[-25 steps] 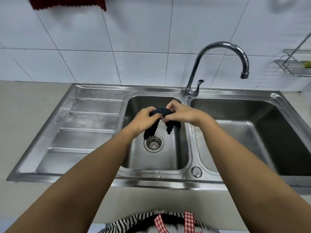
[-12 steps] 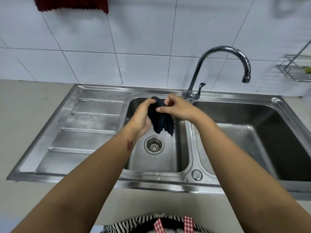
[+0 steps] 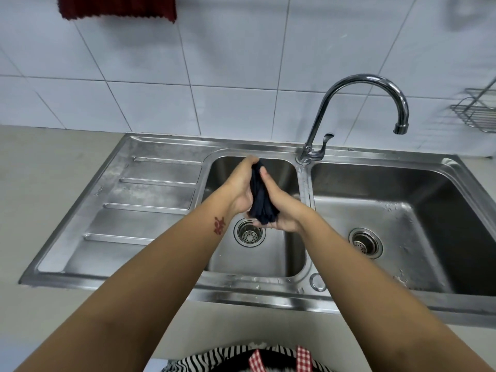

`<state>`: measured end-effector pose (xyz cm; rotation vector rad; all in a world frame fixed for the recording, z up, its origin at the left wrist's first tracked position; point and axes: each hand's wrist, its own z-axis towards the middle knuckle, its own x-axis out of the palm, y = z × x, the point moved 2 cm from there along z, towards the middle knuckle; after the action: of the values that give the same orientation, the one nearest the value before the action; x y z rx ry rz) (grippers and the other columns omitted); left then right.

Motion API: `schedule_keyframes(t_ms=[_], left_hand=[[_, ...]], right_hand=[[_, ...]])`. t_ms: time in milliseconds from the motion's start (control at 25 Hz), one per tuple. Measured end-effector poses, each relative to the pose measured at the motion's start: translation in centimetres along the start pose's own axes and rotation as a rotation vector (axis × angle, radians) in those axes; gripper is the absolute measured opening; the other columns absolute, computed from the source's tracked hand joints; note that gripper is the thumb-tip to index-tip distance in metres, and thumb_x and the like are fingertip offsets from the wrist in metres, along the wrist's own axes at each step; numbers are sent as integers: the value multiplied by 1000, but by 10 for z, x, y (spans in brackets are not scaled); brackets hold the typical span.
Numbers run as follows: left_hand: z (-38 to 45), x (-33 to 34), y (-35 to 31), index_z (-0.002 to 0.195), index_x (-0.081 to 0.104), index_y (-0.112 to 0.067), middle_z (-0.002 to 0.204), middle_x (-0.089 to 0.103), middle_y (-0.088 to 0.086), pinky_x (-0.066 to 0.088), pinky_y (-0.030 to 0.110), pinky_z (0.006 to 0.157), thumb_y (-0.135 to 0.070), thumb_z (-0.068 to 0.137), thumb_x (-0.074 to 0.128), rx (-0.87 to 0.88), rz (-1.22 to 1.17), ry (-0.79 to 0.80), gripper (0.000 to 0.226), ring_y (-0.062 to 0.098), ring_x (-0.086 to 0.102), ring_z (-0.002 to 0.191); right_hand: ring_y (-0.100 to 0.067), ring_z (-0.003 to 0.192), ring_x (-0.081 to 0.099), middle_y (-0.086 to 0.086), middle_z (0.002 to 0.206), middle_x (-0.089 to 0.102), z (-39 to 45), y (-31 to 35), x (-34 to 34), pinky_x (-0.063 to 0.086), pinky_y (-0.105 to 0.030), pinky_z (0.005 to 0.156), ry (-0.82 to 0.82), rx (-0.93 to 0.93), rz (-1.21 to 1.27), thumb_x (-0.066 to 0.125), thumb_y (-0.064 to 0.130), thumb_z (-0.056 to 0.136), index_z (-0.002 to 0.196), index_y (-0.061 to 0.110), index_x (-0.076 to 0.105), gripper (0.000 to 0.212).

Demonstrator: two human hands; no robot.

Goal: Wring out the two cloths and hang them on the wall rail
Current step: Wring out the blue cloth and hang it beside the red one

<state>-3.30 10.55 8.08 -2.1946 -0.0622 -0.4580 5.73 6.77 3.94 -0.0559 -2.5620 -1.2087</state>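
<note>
While both hands are over the left basin of the steel sink (image 3: 166, 146), they hold one dark blue cloth (image 3: 261, 200) between them. The cloth is bunched into a long roll that stands almost upright, from the fingertips down to the wrists. The left hand (image 3: 240, 185) curls its fingers round the far top of the roll, and its palm lies against the left side of it. The right hand (image 3: 281, 205) wraps round the right side and the lower end, with its thumb on the roll near the top. The roll hangs above the drain strainer (image 3: 249, 234) of this basin and does not touch the steel.

A second cloth, dark red (image 3: 118, 8), hangs on the tiled wall at the far left, at the top edge of the view; the rail itself cannot be seen. The curved tap (image 3: 357, 81) stands behind the wall between the two basins, with its spout over the right basin. A wire rack (image 3: 475, 111) is on the wall at the far right. The grey table (image 3: 40, 170) lies to the left of the sink.
</note>
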Motion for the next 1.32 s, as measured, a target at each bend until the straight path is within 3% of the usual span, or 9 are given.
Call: schedule_keyframes(t_ms=[160, 280, 360, 440, 520, 680, 800, 1080, 1320], left_hand=[[9, -19, 1, 116, 60, -9, 95, 63, 6, 43, 35, 81, -52, 96, 34, -20, 487, -40, 55, 21, 56, 85], [15, -35, -5, 90, 65, -14, 91, 71, 4, 42, 35, 82, -36, 98, 37, 85, 873, -62, 36, 24, 60, 88], [19, -46, -9, 103, 64, -13, 106, 70, 11, 48, 33, 86, -17, 90, 49, 275, 1056, -86, 20, 27, 63, 95], [16, -50, -3, 136, 44, -21, 135, 51, 11, 42, 35, 102, -9, 83, 60, 542, 1315, 8, 58, 26, 51, 122], [8, -46, 7, 145, 32, -25, 149, 34, 6, 31, 36, 111, -16, 79, 69, 795, 1457, 114, 77, 24, 34, 137], [-4, -33, 6, 114, 54, -6, 116, 59, 11, 39, 28, 95, -16, 79, 68, 1175, 1290, -46, 39, 28, 52, 109], [-9, -24, -6, 95, 54, -5, 90, 61, 11, 46, 39, 70, -4, 76, 64, 1291, 1394, -87, 22, 30, 56, 85], [10, -38, -37, 91, 45, -17, 87, 63, 6, 41, 33, 57, -18, 85, 58, 1077, 1964, 162, 16, 31, 60, 76], [20, -31, -7, 89, 57, -19, 85, 66, 6, 40, 32, 59, -30, 86, 56, 628, 2161, 91, 11, 29, 61, 76]], right_hand=[[-7, 43, 45, -1, 66, 61, 4, -6, -8, 29, -14, 30, 56, 94, -129, 70, 41, 83, 88, 13, 53, 34], [-4, 37, 38, 3, 58, 49, -1, -4, -13, 21, -12, 26, 173, 159, 18, 56, 17, 92, 77, 14, 45, 19], [-3, 35, 36, 4, 55, 45, -5, 2, -14, 20, -12, 24, 215, 144, 228, 53, 15, 88, 72, 15, 43, 19], [-3, 35, 36, 4, 55, 44, -10, 11, -12, 21, -12, 23, 274, 130, 394, 56, 17, 82, 72, 14, 44, 16], [-3, 35, 35, 4, 55, 43, -16, 19, -5, 21, -12, 23, 380, 134, 433, 55, 20, 84, 76, 13, 47, 13], [-3, 39, 24, 4, 55, 37, -33, 28, 8, 19, -12, 26, 650, 141, 322, 51, 22, 88, 79, 11, 49, 14], [-3, 39, 22, 4, 58, 27, -43, 33, 4, 17, -11, 26, 713, 157, 219, 54, 19, 86, 77, 12, 46, 13], [-2, 34, 25, 6, 53, 37, -31, 35, -16, 19, -12, 28, 296, 267, -382, 55, 30, 91, 70, 18, 45, 26], [-17, 49, 48, 0, 61, 53, -9, 35, -19, 38, -22, 47, -190, 66, -1379, 56, 32, 84, 76, 16, 52, 19]])
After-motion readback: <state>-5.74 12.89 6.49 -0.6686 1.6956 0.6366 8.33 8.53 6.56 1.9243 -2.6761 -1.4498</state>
